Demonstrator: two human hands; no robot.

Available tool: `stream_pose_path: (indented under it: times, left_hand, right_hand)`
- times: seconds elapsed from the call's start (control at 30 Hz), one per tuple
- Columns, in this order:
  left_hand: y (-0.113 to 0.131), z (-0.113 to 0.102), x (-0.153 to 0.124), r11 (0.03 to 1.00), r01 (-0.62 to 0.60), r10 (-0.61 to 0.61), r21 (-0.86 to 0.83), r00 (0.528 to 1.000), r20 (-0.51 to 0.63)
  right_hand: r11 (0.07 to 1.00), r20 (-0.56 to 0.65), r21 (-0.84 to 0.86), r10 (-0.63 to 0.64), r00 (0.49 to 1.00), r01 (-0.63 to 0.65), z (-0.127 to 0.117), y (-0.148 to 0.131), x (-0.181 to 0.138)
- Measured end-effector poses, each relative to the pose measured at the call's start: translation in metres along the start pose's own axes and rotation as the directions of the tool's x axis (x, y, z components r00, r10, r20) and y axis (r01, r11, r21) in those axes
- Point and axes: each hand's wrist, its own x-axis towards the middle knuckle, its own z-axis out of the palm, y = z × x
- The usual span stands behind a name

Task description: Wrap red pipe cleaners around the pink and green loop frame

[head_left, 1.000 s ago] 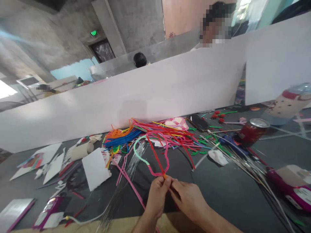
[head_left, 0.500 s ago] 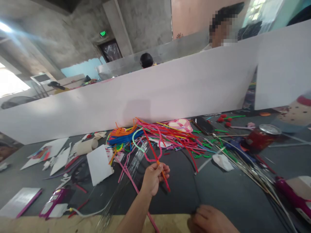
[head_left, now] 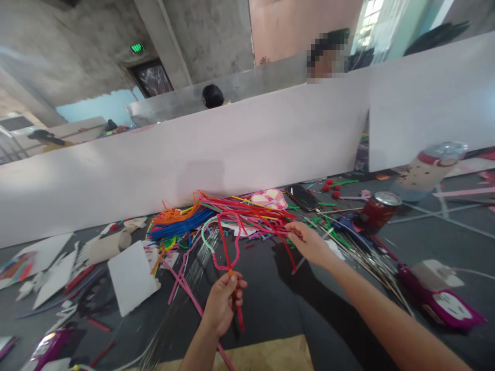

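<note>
My left hand [head_left: 225, 299] is closed around the red stem of a pipe-cleaner piece. Above the fist, a pink and mint-green pipe-cleaner loop [head_left: 238, 242] rises, with a straight red pipe cleaner [head_left: 224, 242] crossing it. Orange wrapping shows just above my thumb, and the stem's red end sticks out below the fist. My right hand [head_left: 305, 241] reaches to the right end of a heap of red and pink pipe cleaners [head_left: 255, 212], fingers stretched out and slightly apart at the red strands. Whether the fingertips touch one is hard to see.
Orange and blue pipe cleaners [head_left: 181, 226] lie at the heap's left. A white card [head_left: 132, 278] and cardboard roll [head_left: 110, 248] are farther left. A phone [head_left: 303, 198], red can [head_left: 377, 212], patterned cup [head_left: 425, 172] and purple power strip [head_left: 436, 299] are on the right. A white partition [head_left: 232, 149] stands behind.
My right hand has moved from the table's front edge up and forward to the pipe-cleaner heap. My left hand keeps its hold on the looped piece. The view has swung right.
</note>
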Motion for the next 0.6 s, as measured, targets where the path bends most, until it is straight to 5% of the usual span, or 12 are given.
stream_pose_path:
  times: [0.33,0.6]
  left_hand:
    - [-0.009,-0.009,0.004,0.998,0.015,-0.014,-0.061,1.0,0.011]
    - [-0.013,-0.013,0.005,0.995,0.049,-0.045,-0.082,0.998,0.05]
  right_hand:
    - [0.972,0.067,-0.236,0.031,0.997,-0.014,0.049,-0.012,0.065]
    - [0.975,-0.011,-0.219,0.023,1.0,-0.025,0.023,0.0,0.065]
